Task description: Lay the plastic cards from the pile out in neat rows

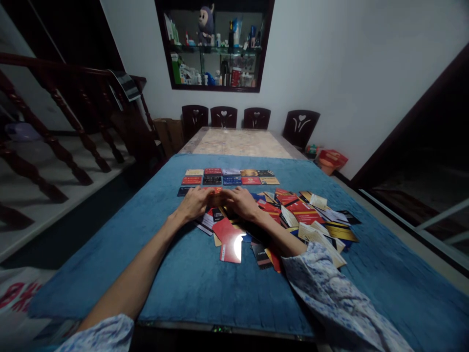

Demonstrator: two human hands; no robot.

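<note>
My left hand (pixel 194 203) and my right hand (pixel 242 201) meet over a blue cloth (pixel 176 274), fingers curled round a small brownish card (pixel 217 198) held between them. Just beyond the hands, two neat rows of cards (pixel 230 177) lie side by side. A dark card (pixel 183 191) sits alone at the left, starting a third row. Under and to the right of my right forearm spreads a loose pile of cards (pixel 308 217), red, gold, white and black. A glossy red card (pixel 230 244) lies nearest me.
The blue cloth covers the near part of a long table; bare marbled tabletop (pixel 238 143) continues beyond. Several dark chairs (pixel 256 118) stand at the far end. A wooden stair railing (pixel 73 132) runs on the left. A wall niche (pixel 214 46) holds bottles and a toy.
</note>
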